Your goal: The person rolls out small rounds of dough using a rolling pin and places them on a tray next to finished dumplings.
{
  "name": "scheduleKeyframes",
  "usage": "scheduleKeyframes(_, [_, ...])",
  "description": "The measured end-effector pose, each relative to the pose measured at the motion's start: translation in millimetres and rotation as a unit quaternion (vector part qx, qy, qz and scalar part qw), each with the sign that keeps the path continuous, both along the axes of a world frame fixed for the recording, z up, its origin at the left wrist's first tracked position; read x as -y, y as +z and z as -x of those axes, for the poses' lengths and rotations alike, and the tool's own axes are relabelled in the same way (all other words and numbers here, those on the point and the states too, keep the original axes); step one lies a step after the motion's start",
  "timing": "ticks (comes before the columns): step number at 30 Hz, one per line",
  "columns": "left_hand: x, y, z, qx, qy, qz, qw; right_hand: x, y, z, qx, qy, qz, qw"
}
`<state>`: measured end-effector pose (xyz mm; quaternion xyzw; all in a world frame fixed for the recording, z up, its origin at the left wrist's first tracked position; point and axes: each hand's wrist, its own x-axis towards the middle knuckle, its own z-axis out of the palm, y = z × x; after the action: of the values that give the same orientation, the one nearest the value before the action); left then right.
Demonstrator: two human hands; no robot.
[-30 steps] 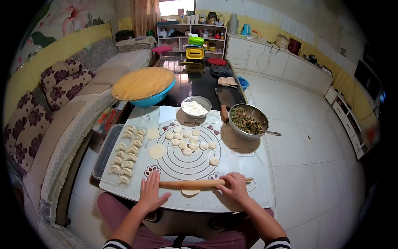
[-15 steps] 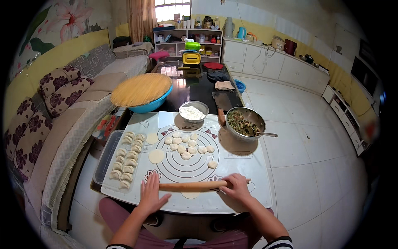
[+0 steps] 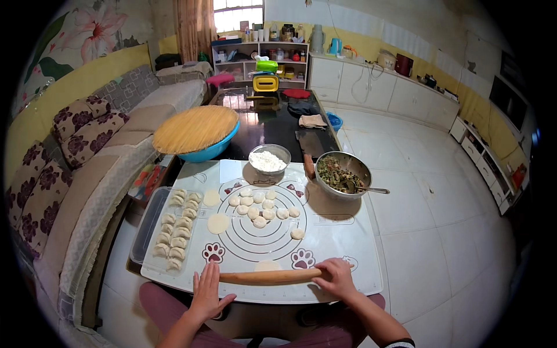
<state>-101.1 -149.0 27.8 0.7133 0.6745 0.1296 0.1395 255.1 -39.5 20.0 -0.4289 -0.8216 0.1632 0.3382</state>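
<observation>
A wooden rolling pin (image 3: 270,277) lies crosswise near the front edge of the printed white mat (image 3: 360,249). My left hand (image 3: 207,294) rests over its left end with the fingers stretched out flat. At the right end, the fingers of my right hand (image 3: 336,279) are bent around the pin. Just behind the pin shows part of a thin dough round (image 3: 267,265); the pin hides its near side. Several small floured dough pieces (image 3: 260,221) sit on the printed circles. Two rolled wrappers (image 3: 218,223) lie to their left, beside rows of folded dumplings (image 3: 180,232) in a clear tray.
Behind the mat stand a bowl of flour (image 3: 270,159) and a blue basin (image 3: 212,152) under a round woven lid. A steel bowl of chopped filling (image 3: 343,175) with a spoon is at the right, next to a cleaver (image 3: 308,145). A sofa runs along the left.
The rolling pin and both my hands have moved toward me, showing the far part of the dough round behind the pin. The view has shifted slightly.
</observation>
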Motion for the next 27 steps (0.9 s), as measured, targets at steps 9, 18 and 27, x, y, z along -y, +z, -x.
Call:
scheduleKeyframes(9, [-45.4,1.0,7.7,0.003,0.019,-0.029,0.999,-28.4,2.0,19.7,0.006,0.003,-0.009,1.0])
scheduleKeyframes(18, [-66.3,0.3,9.7,0.015,0.068,-0.018,0.997,-52.4,1.0,40.6,0.007,-0.005,-0.013,1.0])
scheduleKeyframes(27, [-22.9,4.4,6.2,-0.002,0.035,-0.003,0.999,-4.6,8.6,18.3,0.025,-0.012,-0.017,0.999])
